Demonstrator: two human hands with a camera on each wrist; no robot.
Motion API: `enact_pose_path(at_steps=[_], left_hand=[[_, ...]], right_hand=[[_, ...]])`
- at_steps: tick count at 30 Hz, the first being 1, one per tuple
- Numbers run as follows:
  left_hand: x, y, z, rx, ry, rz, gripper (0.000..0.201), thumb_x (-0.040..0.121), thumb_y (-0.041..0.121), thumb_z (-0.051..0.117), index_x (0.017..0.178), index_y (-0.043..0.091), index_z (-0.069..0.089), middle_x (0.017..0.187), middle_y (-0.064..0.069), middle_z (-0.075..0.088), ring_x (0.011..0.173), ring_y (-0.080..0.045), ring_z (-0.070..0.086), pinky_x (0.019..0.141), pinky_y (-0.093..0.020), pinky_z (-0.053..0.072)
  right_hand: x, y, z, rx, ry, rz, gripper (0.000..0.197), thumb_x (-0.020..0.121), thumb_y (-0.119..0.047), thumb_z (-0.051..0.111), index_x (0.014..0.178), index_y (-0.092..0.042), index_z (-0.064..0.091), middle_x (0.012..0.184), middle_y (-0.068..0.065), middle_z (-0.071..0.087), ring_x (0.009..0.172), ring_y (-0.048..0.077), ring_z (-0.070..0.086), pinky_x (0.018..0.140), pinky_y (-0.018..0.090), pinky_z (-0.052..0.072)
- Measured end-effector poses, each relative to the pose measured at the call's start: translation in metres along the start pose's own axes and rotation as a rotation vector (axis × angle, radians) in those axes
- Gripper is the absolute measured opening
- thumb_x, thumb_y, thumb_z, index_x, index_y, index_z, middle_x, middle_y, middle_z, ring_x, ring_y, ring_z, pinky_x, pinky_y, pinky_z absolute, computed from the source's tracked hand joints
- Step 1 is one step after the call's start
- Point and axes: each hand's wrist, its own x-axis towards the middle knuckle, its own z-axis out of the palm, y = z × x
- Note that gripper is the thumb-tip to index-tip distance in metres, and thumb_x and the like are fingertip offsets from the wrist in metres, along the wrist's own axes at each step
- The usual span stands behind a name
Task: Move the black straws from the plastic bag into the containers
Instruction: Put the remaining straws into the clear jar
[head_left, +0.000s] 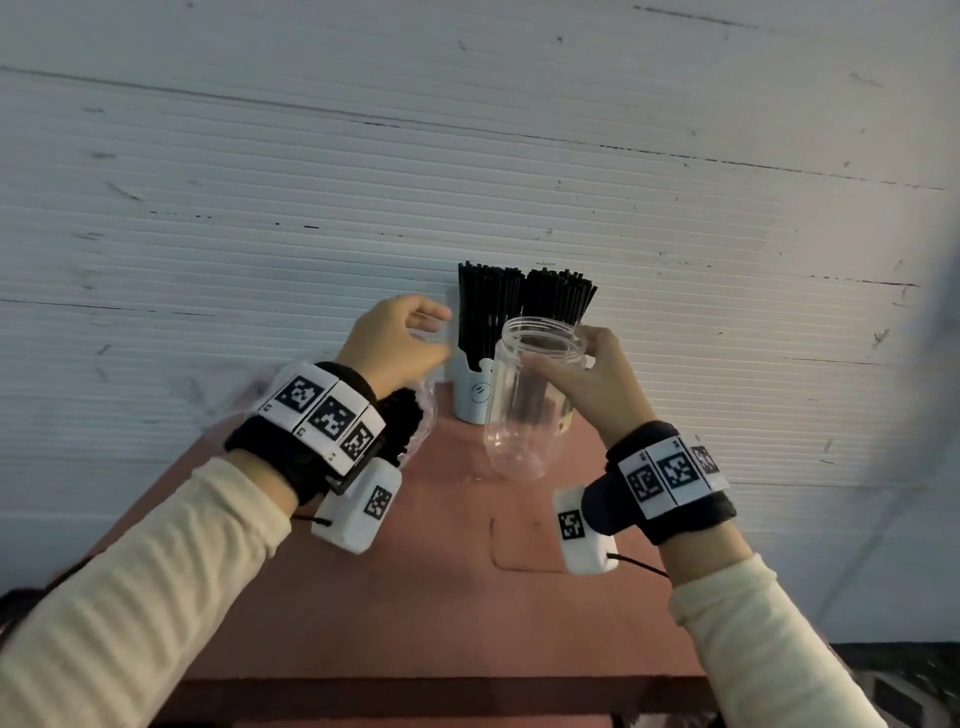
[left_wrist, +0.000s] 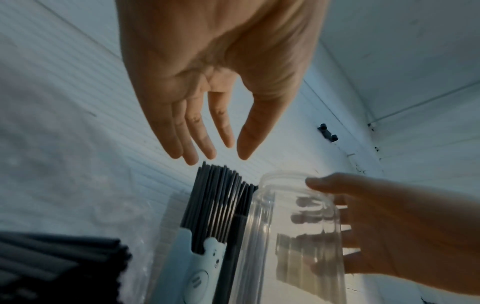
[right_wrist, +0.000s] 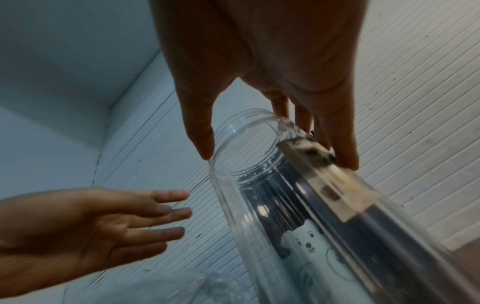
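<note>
Your right hand (head_left: 582, 384) grips the empty jar (head_left: 530, 400) at frame centre, tilted and lifted; your left hand (head_left: 400, 343) hovers open-fingered. Bagged straws (head_left: 405, 421) wait under that left wrist (two holders look full). Next, I'd judge: grab a bundle, feed the jar.

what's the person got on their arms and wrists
Both arms wear cream ribbed sleeves. Each wrist carries a black strap with a white band of square black-and-white markers, plus a white boxy camera unit beneath, also marked, with a thin black cable. Hands are bare.
</note>
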Motion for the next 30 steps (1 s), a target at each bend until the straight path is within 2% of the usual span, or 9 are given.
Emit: enact_pose_path(at_steps=[4, 9, 14, 17, 21, 24, 26, 28, 30], left_hand=[[-0.013, -0.01, -0.035, 0.065, 0.067, 0.046, 0.03, 0.077, 0.01, 0.071, 0.102, 0.026, 0.068, 0.102, 0.007, 0.067, 0.093, -0.011, 0.063, 0.089, -0.03, 0.05], [-0.025, -0.035, -0.065, 0.3, -0.071, -0.056, 0.037, 0.076, 0.016, 0.073, 0.1, 0.042, 0.064, 0.118, 0.005, 0.058, 0.106, -0.015, 0.055, 0.093, -0.034, 0.045], [-0.032, -0.054, -0.072, 0.315, -0.289, -0.06, 0.057, 0.074, -0.006, 0.062, 0.095, 0.047, 0.063, 0.134, 0.0, 0.058, 0.107, -0.028, 0.063, 0.094, -0.046, 0.051], [-0.031, -0.065, -0.072, 0.293, -0.255, -0.049, 0.058, 0.077, -0.011, 0.056, 0.097, 0.043, 0.064, 0.131, 0.002, 0.06, 0.118, -0.021, 0.058, 0.1, -0.035, 0.047], [-0.029, -0.071, -0.073, 0.289, -0.198, -0.065, 0.057, 0.079, -0.013, 0.05, 0.105, 0.034, 0.067, 0.133, 0.005, 0.058, 0.129, -0.014, 0.048, 0.105, -0.028, 0.038], [-0.028, -0.073, -0.077, 0.258, -0.142, -0.046, 0.055, 0.079, -0.013, 0.049, 0.106, 0.032, 0.067, 0.126, 0.007, 0.061, 0.122, -0.012, 0.051, 0.099, -0.026, 0.04], [-0.028, -0.074, -0.08, 0.231, -0.129, 0.007, 0.052, 0.081, -0.011, 0.054, 0.107, 0.031, 0.068, 0.124, 0.009, 0.063, 0.119, -0.01, 0.052, 0.096, -0.024, 0.039], [-0.028, -0.075, -0.084, 0.216, -0.119, 0.041, 0.053, 0.081, -0.012, 0.053, 0.107, 0.031, 0.067, 0.127, 0.008, 0.062, 0.122, -0.012, 0.053, 0.098, -0.027, 0.042], [-0.028, -0.075, -0.089, 0.21, -0.085, 0.047, 0.053, 0.081, -0.013, 0.049, 0.108, 0.029, 0.066, 0.134, 0.006, 0.059, 0.123, -0.015, 0.053, 0.092, -0.027, 0.045]], right_hand=[[-0.005, -0.004, 0.01, 0.016, -0.001, -0.008, 0.067, 0.076, -0.034, 0.079, 0.126, -0.011, 0.042, 0.109, -0.01, 0.049, 0.103, 0.009, 0.052, 0.076, 0.016, 0.042], [-0.009, -0.006, 0.019, -0.01, -0.021, 0.01, 0.083, 0.065, -0.047, 0.081, 0.129, -0.012, 0.041, 0.124, 0.001, 0.052, 0.112, 0.017, 0.056, 0.096, 0.04, 0.05], [-0.012, -0.018, 0.018, -0.119, -0.066, 0.034, 0.092, 0.075, -0.042, 0.076, 0.144, -0.006, 0.026, 0.14, 0.01, 0.043, 0.126, 0.025, 0.047, 0.106, 0.042, 0.043], [-0.02, -0.03, 0.024, -0.263, -0.001, -0.133, 0.087, 0.08, -0.04, 0.072, 0.145, -0.008, 0.025, 0.148, 0.011, 0.03, 0.136, 0.025, 0.033, 0.111, 0.037, 0.032], [-0.037, -0.054, 0.051, -0.256, 0.099, -0.554, 0.048, 0.084, -0.024, 0.066, 0.126, -0.01, 0.049, 0.129, 0.006, 0.045, 0.12, 0.018, 0.042, 0.102, 0.027, 0.033], [-0.045, -0.063, 0.086, -0.312, -0.161, -0.657, 0.014, 0.086, -0.014, 0.058, 0.098, -0.01, 0.063, 0.104, 0.001, 0.06, 0.096, 0.015, 0.056, 0.086, 0.023, 0.042], [-0.047, -0.065, 0.109, -0.394, -0.412, -0.599, 0.015, 0.087, -0.013, 0.053, 0.092, -0.01, 0.067, 0.094, 0.002, 0.066, 0.085, 0.018, 0.059, 0.079, 0.032, 0.048], [-0.048, -0.067, 0.128, -0.582, -0.679, -0.508, 0.026, 0.094, -0.017, 0.046, 0.107, -0.009, 0.068, 0.105, 0.007, 0.068, 0.094, 0.022, 0.06, 0.084, 0.034, 0.048], [-0.044, -0.067, 0.145, -0.72, -0.813, -0.458, 0.036, 0.101, -0.024, 0.038, 0.129, -0.013, 0.058, 0.128, 0.009, 0.061, 0.115, 0.025, 0.056, 0.099, 0.033, 0.042]])
